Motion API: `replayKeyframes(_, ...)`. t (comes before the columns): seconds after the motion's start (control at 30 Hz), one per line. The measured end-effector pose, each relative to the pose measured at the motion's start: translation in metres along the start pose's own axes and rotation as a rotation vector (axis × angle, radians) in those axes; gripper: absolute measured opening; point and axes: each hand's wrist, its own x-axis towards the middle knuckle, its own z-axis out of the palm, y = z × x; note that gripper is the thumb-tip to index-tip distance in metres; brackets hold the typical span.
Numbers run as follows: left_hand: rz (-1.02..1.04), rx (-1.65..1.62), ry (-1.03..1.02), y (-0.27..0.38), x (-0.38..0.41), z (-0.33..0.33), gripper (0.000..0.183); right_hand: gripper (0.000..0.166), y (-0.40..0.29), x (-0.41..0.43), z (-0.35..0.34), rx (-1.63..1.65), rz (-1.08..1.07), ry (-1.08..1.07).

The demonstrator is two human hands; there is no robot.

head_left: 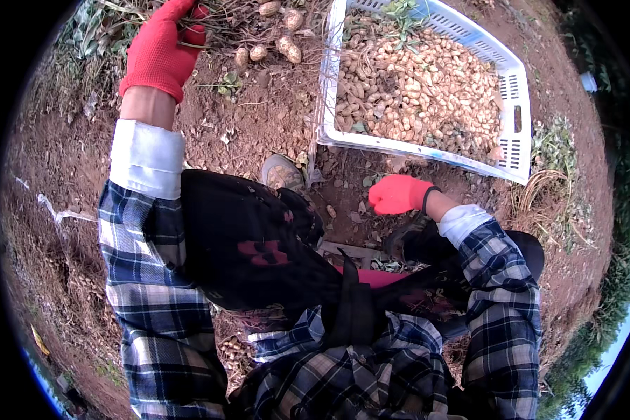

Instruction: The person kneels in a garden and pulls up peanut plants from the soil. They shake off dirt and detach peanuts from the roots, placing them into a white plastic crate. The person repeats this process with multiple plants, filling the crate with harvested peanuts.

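My left hand [160, 55], in a red knit glove, reaches to the top left with its fingers around thin peanut plant stems [210, 23]. Several unshelled peanuts [289, 49] hang among the roots to the right of it. My right hand [399, 195], also in a red glove, is curled into a fist below the crate, and no object shows in it. A white plastic crate [357, 139] with slotted walls stands at the upper right. It holds a large heap of peanuts in their shells [415, 89], with some green leaves and stems on top.
Reddish-brown soil [231, 126] surrounds the crate. A pile of leafy plants [92, 31] lies at the top left. Dry stems [546, 194] lie right of the crate. My shoe [282, 172] is near the crate's lower left corner. A loose peanut [331, 211] lies between my feet.
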Motion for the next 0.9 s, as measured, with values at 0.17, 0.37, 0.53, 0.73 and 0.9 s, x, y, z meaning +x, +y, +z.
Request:
replayKeyframes(0.17, 0.013, 0.075, 0.003, 0.002, -0.012, 0.018, 0.021, 0.030, -0.039, 0.082, 0.075, 0.118, 0.011, 0.199)
replayKeyframes(0.37, 0.017, 0.024, 0.013, 0.005, -0.027, 0.017, 0.020, 0.025, -0.065, 0.100, 0.077, -0.052, 0.203, 0.244)
replayKeyframes(0.53, 0.099, -0.028, 0.033, 0.005, -0.038, 0.027, 0.021, 0.028, -0.056, 0.022, -0.013, 0.261, -0.042, 0.138)
replayKeyframes(0.73, 0.080, -0.051, 0.044, 0.003, -0.045, 0.018, 0.025, 0.046, -0.023, -0.084, -0.162, 0.860, 0.152, 0.285)
replayKeyframes(0.9, 0.038, -0.029, 0.052, 0.002, -0.045, 0.032, 0.022, 0.038, 0.133, -0.053, -0.218, 0.294, 0.213, 1.193)
